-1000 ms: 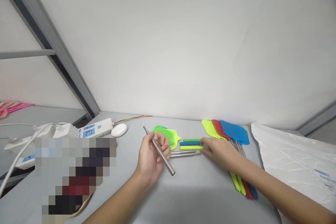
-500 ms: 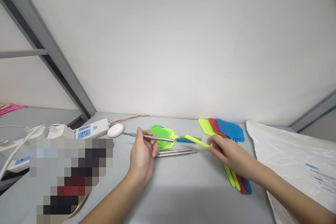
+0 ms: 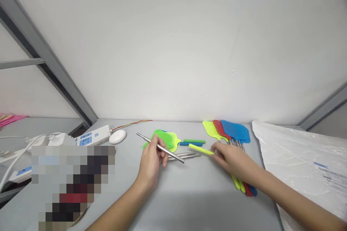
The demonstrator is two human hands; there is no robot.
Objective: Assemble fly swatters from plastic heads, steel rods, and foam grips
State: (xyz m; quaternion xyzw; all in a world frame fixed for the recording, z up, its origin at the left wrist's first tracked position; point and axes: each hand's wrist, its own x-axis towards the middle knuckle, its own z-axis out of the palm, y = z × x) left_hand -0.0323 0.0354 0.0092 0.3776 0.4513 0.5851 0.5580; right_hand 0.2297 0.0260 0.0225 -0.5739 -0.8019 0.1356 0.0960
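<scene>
Steel rod (image 3: 166, 151) in pinching left hand (image 3: 150, 160), yellow tube (image 3: 201, 149) in pinching right hand (image 3: 230, 157), lower centre. Keep ends unobstructed.

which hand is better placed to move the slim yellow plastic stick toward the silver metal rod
Probably the right hand: it pinches one end of the yellow stick, whose free end points left, where the left hand holds the metal rod.

The head camera looks forward and down; the surface (image 3: 187, 202) lies near. It faces the far edge (image 3: 187, 122) and wall (image 3: 173, 61).
</scene>
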